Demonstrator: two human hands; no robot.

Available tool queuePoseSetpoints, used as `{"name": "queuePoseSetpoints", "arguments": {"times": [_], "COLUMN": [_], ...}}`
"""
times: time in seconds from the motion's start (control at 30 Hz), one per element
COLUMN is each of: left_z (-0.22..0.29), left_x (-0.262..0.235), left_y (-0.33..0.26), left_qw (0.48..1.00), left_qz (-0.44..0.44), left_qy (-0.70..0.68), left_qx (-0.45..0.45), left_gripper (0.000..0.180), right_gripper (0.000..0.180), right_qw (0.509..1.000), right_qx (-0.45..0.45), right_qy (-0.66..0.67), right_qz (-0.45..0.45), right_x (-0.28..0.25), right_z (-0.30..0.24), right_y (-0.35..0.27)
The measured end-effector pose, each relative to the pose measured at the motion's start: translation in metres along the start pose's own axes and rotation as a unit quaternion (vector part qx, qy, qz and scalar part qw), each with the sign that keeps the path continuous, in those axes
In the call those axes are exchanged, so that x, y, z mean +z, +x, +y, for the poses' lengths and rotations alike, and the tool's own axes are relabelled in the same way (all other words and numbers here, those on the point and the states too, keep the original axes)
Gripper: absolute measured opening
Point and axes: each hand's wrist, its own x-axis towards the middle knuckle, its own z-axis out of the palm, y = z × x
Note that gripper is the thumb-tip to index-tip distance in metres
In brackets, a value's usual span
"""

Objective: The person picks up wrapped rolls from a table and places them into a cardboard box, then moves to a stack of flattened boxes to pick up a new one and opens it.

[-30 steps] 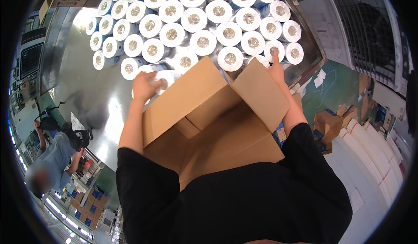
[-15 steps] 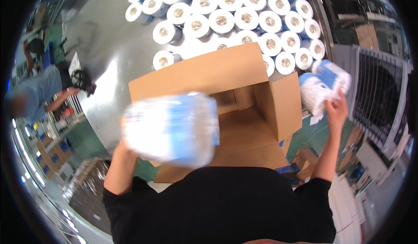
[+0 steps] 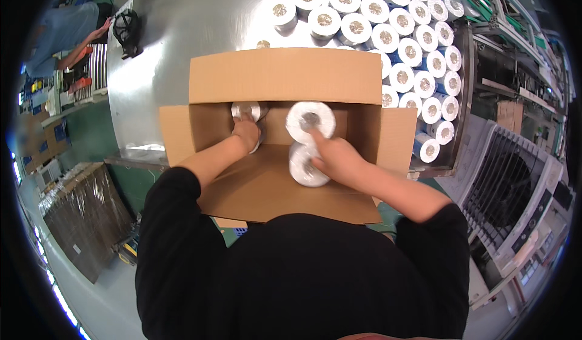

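In front of me stands an open cardboard box [image 3: 285, 76], its flaps spread outward. Both my hands reach into it. My left hand [image 3: 245, 133] is at the left side of the box, its fingers at the core of a plastic-wrapped paper roll [image 3: 247, 107] that stands upright. My right hand [image 3: 333, 161] has two wrapped paper rolls, one behind the other: a far roll [image 3: 301, 120] and a near roll [image 3: 305, 173]. Fingertips of that hand press into the twisted wrap at their cores. Part of the left roll is hidden beneath my left hand.
Many upright paper rolls [image 3: 401, 76] crowd the metal table [image 3: 151, 79] behind and right of the box. A large grey fan unit [image 3: 506, 182] stands at the right. Another person's hand [image 3: 100, 32] is at the far left, beside a black object [image 3: 127, 34].
My left hand has carried its roll from above the box's left side down inside. My right hand has brought two rolls from the table's right edge into the box. The view has shifted.
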Motion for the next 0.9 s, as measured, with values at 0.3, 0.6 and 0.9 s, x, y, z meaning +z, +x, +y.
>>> {"name": "queuePoseSetpoints", "arguments": {"times": [0.3,0.6,0.9], "left_z": [-0.119,-0.133,-0.19], "left_x": [-0.223,-0.161,-0.165], "left_y": [-0.011,0.171,0.135], "left_qw": [0.814,0.972,0.936], "left_qz": [0.389,0.206,0.267], "left_qy": [-0.417,0.034,-0.226], "left_qx": [0.107,0.105,-0.028], "left_gripper": [0.022,0.059,0.042], "right_gripper": [0.072,0.03,0.098], "right_qw": [0.992,0.842,0.827], "right_qx": [0.096,0.061,0.453], "right_qy": [-0.081,0.239,0.163], "right_qz": [0.01,0.48,0.29], "right_x": [0.16,-0.073,-0.023], "right_z": [0.005,0.03,0.216], "right_y": [0.174,0.016,-0.011]}}
